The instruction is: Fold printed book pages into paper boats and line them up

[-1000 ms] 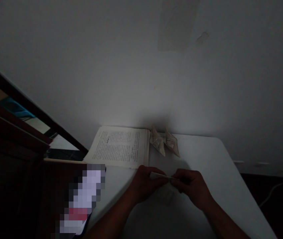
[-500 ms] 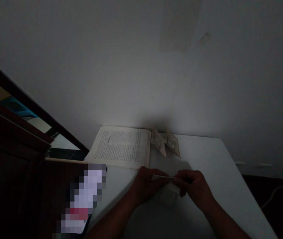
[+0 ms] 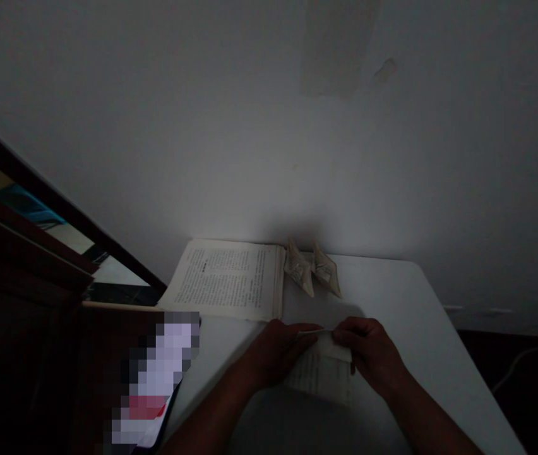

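Observation:
Between my hands is a sheet of printed paper [image 3: 323, 373] with a fold along its top edge. My left hand [image 3: 281, 351] pinches the fold's left end, thumb and fingers pressed together. At the right end, my right hand [image 3: 364, 344] grips the same edge with closed fingers. The lower part of the paper hangs toward me over the white table [image 3: 382, 284]. Just beyond my hands stand two folded paper boats [image 3: 300, 268], side by side, made of printed paper. The light is dim, so the creases are hard to make out.
An open book [image 3: 226, 278] with printed pages lies left of the boats, against the wall [image 3: 250, 126]. A phone [image 3: 155, 385], its screen blurred out, is at the table's left edge. Dark wooden furniture [image 3: 23, 360] stands further left. A pale cable [image 3: 520, 363] runs at the right.
The paper has turned between my hands, and more of its printed face now shows below the fold. My right hand has risen slightly. The boats and book remain in place.

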### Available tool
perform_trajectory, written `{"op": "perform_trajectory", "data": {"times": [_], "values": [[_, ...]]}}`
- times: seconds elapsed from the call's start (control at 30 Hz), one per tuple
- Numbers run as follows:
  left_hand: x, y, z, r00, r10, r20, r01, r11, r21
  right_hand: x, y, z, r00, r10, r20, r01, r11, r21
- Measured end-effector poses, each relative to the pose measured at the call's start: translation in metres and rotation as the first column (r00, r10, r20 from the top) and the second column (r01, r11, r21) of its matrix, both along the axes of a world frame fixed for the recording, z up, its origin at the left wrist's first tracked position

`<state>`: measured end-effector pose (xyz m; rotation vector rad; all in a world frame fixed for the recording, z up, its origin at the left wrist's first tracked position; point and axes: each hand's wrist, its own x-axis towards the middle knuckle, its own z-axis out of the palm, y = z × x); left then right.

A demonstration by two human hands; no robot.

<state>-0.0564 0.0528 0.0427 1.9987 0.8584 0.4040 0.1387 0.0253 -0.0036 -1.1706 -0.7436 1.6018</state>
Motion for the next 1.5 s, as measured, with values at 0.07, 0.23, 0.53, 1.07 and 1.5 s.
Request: {"op": "perform_trajectory", "data": {"times": [0.07, 0.23, 0.53, 1.07, 1.5], "values": [[-0.002, 0.0, -0.003, 0.997, 0.003, -0.079, -0.002, 1.0, 0.01, 0.0, 0.0, 0.001, 0.999, 0.0, -0.032, -0.001, 1.0, -0.012], [-0.006, -0.002, -0.004, 0.993, -0.033, -0.117, 0.032, 0.999, -0.004, -0.001, -0.002, 0.002, 0.995, 0.011, -0.095, -0.017, 0.998, -0.06], [-0.007, -0.002, -0.011, 0.999, -0.004, -0.036, 0.002, 0.999, -0.048, 0.005, 0.001, 0.001, 0.994, 0.058, -0.096, -0.065, 0.995, -0.072], [-0.004, -0.003, -0.012, 0.939, 0.25, 0.236, -0.207, 0.959, -0.192, 0.006, 0.001, 0.008, 0.988, 0.044, -0.148, -0.055, 0.996, -0.065], [0.0, 0.003, -0.026, 0.882, 0.34, 0.327, -0.161, 0.868, -0.47, 0.011, 0.003, 0.002, 0.995, 0.002, -0.095, -0.001, 1.0, 0.014]]}}
